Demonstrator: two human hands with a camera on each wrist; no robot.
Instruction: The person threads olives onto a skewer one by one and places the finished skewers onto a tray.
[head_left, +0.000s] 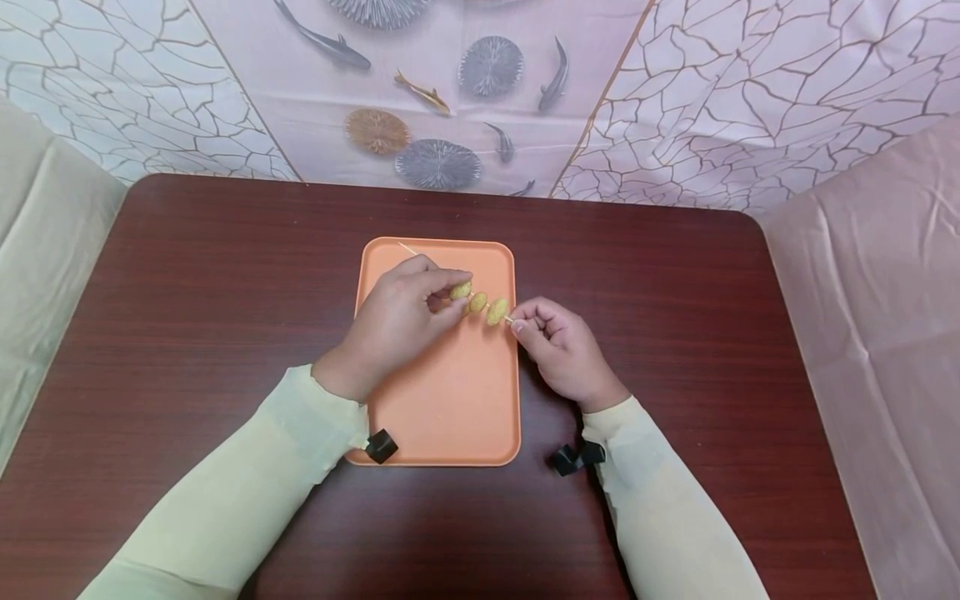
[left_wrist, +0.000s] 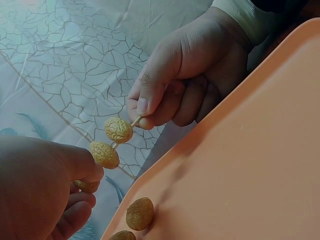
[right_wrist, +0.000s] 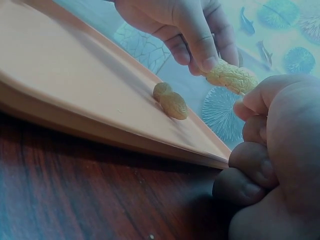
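Between my two hands runs a thin wooden skewer (head_left: 405, 247) threaded with several wrinkled yellow oval pieces (head_left: 497, 312). My left hand (head_left: 397, 317) pinches the leftmost threaded piece (head_left: 461, 290) between thumb and fingers, over the upper part of an orange tray (head_left: 442, 425). My right hand (head_left: 562, 346) pinches the bare right end of the skewer just past the tray's right rim, its other fingers curled in. The skewer's far tip shows beyond my left hand. In the right wrist view, two similar browner pieces (right_wrist: 173, 105) lie loose on the tray; my left hand hides them in the head view.
The tray lies flat on a dark reddish-brown table (head_left: 660, 350). Behind the table hangs a patterned cloth (head_left: 525, 125) with fish and round motifs. Pale cloth (head_left: 885, 275) hangs along both sides. A small black wrist mount (head_left: 382, 447) sits at each sleeve cuff.
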